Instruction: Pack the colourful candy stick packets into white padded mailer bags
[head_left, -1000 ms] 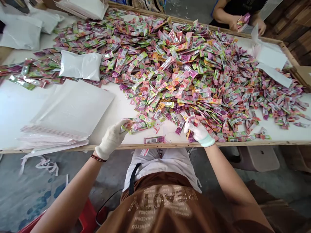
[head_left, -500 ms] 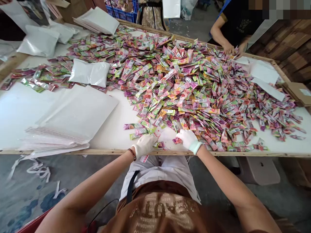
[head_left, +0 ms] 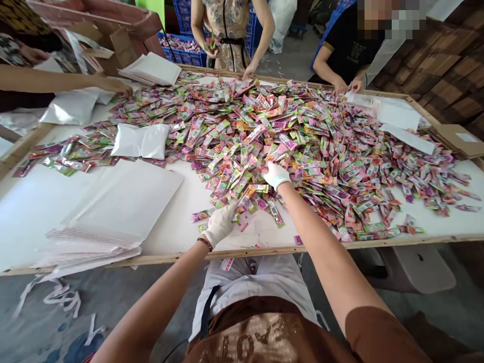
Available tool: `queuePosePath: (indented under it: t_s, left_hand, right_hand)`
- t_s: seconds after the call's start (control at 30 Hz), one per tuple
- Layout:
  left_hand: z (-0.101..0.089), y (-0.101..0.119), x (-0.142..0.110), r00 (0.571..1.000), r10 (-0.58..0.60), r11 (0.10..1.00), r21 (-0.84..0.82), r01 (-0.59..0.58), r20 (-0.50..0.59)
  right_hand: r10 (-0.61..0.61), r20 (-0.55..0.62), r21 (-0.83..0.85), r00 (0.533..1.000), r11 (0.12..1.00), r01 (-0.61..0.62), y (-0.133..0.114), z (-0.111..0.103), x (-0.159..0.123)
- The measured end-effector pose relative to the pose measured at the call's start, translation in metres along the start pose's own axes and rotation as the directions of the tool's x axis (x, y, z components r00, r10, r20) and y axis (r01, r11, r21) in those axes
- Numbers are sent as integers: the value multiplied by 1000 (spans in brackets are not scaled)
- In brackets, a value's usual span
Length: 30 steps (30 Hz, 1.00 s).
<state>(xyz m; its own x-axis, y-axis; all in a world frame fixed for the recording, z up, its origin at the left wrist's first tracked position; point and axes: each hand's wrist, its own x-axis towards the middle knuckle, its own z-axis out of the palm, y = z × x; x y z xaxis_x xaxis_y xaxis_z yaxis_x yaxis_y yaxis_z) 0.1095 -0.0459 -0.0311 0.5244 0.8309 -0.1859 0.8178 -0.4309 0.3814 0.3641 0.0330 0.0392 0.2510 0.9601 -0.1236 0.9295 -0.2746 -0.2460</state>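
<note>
at the near side of the white table (head_left: 164, 224), the gloved left hand (head_left: 220, 224) is laid at the fringe of the heaped sachets (head_left: 317, 169); its fingers are partly curled, and whether anything is gripped cannot be told. just beyond its fingertips, at about one o'clock, an orange sachet (head_left: 247, 195) is seen. between one and two o'clock from that hand, the gloved right hand (head_left: 276, 175) is reached into the heap, its fingers loosely bent and their tips poorly seen, so its hold cannot be made out either. from ten round to three o'clock of the left hand, the table is covered by sachets. between nine and ten, flat white bags (head_left: 124, 201) are stacked, the lowest overhanging the wooden rim (head_left: 242, 254). between ten and eleven, a filled white pouch (head_left: 140, 141) is rested on sachets. more white sheets (head_left: 399, 113) are laid at two o'clock. across the table, something small is held by a person (head_left: 227, 30) at twelve o'clock, and at one o'clock the sachets' far edge is worked over by a black-shirted person (head_left: 342, 50).
</note>
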Motion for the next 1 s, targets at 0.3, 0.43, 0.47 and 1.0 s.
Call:
queuePosePath:
  t_s: [0.3,0.43,0.47,1.0]
  left_hand:
    - [-2,-70,4,952,-107,990,-116,76,-288]
    - [-19,-66,-3,869,-209,940,-338,52,-448]
    - [-27,-61,-7,844,-231,926,-375,38,-484]
    - [-28,65,26,979,180,984,-12,-180,91]
  right_hand:
    - [-133,64,48,989,990,130,31,76,-134]
    - [-242,98,179,965,958,222,55,72,-177]
    - [-231,82,263,969,943,203,64,65,-181]
    - [220,145,384,965,886,-260,76,42,-109]
